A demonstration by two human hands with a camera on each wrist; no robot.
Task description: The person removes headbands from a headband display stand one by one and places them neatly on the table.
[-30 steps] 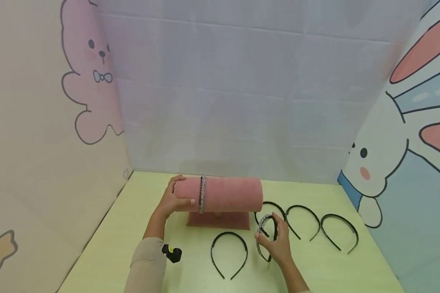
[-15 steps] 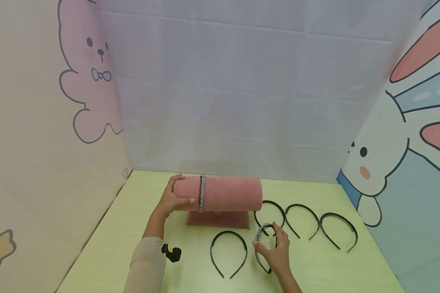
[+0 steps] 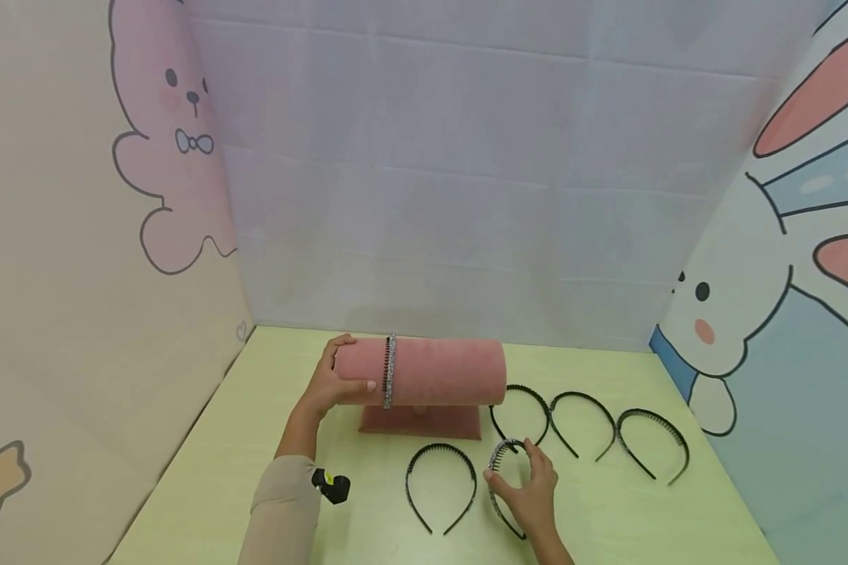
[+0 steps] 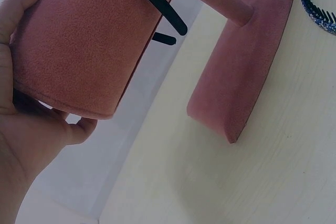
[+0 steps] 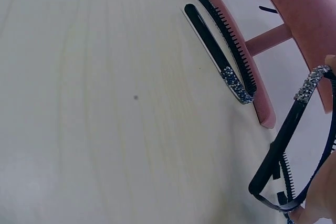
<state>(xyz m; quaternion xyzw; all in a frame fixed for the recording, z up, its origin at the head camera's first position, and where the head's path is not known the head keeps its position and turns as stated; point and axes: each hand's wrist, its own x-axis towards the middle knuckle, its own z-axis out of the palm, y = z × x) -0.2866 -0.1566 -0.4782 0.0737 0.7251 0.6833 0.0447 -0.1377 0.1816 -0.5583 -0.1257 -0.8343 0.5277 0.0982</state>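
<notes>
Hands at the pink velvet cylinder headband stand (image 3: 424,373)
Left hand (image 3: 328,384) grips its left end; right hand (image 3: 530,490) pinches a rhinestone-studded black headband (image 3: 498,471) nearby.

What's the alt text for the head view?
A person's left hand holds the end of a pink velvet roll stand that carries one sparkly headband, while the right hand holds a second sparkly headband low over a pale green table. Four black headbands lie on the table near the stand.

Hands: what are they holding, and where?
The left hand grips the pink stand's left end. The right hand holds a sparkly headband by its arch.
</notes>
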